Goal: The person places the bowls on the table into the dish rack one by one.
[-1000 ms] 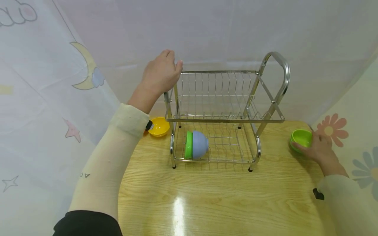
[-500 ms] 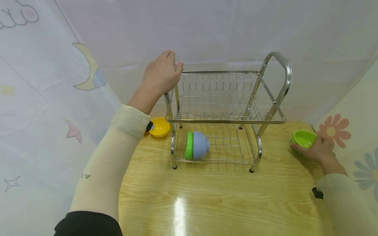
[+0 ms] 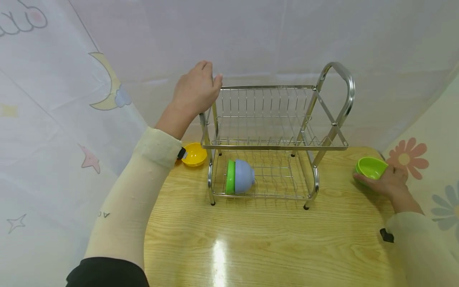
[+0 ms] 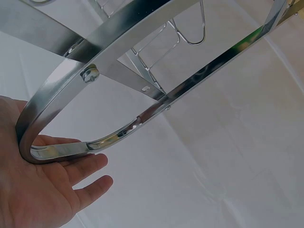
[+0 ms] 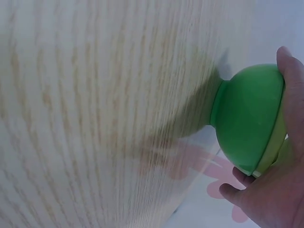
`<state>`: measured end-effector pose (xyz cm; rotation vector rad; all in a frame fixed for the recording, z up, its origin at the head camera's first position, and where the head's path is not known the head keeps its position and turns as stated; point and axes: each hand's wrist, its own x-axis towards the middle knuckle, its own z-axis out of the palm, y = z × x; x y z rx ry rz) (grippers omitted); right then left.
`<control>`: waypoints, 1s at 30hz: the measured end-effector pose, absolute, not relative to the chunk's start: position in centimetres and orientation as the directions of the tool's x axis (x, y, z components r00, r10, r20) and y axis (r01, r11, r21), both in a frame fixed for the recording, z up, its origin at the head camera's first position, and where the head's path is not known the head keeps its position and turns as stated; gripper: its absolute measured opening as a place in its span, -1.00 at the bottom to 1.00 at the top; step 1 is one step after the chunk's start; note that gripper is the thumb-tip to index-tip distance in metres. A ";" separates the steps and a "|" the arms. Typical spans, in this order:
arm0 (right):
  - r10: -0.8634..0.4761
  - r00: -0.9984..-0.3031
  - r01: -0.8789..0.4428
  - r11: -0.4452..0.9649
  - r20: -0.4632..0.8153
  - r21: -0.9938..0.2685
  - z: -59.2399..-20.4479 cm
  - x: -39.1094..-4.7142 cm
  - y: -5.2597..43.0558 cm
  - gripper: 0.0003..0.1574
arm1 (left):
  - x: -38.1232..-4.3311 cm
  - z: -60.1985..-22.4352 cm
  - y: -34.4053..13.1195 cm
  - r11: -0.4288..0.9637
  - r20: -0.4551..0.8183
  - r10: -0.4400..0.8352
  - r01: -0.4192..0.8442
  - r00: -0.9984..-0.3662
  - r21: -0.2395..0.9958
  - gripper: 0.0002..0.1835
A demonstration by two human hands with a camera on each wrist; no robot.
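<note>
My left hand (image 3: 197,89) rests on the left handle (image 4: 45,104) of a two-tier metal dish rack (image 3: 265,147). In the left wrist view the handle's bend lies against the palm, with the fingers mostly straight beneath it. At the table's right side, my right hand (image 3: 389,183) grips a light green bowl (image 3: 371,167) by its rim, thumb on the near side. That bowl sits tilted inside a darker green bowl (image 5: 249,116), whose foot is close to the tabletop in the right wrist view.
On the rack's lower tier, a green bowl (image 3: 230,177) and a light blue bowl (image 3: 244,176) stand on their sides, nested together. A yellow bowl (image 3: 195,154) is left of the rack on the wooden table (image 3: 265,243). Patterned curtains hang behind and at both sides.
The light green bowl has tilted and shifted slightly to the right with my right hand. My left hand stays on the rack's handle.
</note>
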<state>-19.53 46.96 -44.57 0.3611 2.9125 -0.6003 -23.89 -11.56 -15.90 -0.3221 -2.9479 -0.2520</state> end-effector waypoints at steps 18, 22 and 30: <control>0.206 -0.972 0.235 0.886 -0.113 -0.400 -45.1 -19.5 47.2 0.70 | -24.0 -16.0 -11.4 0.963 0.188 0.201 0.230 -0.961 0.143 -0.24; 0.204 -0.974 0.227 0.888 -0.100 -0.401 -44.8 -19.2 46.9 0.66 | -24.0 -16.0 -11.3 0.963 0.185 0.201 0.228 -0.962 0.142 -0.24; 0.199 -0.979 0.201 0.891 -0.047 -0.406 -43.4 -18.8 46.3 0.63 | -24.0 -16.0 -11.4 0.964 0.180 0.194 0.221 -0.964 0.146 -0.24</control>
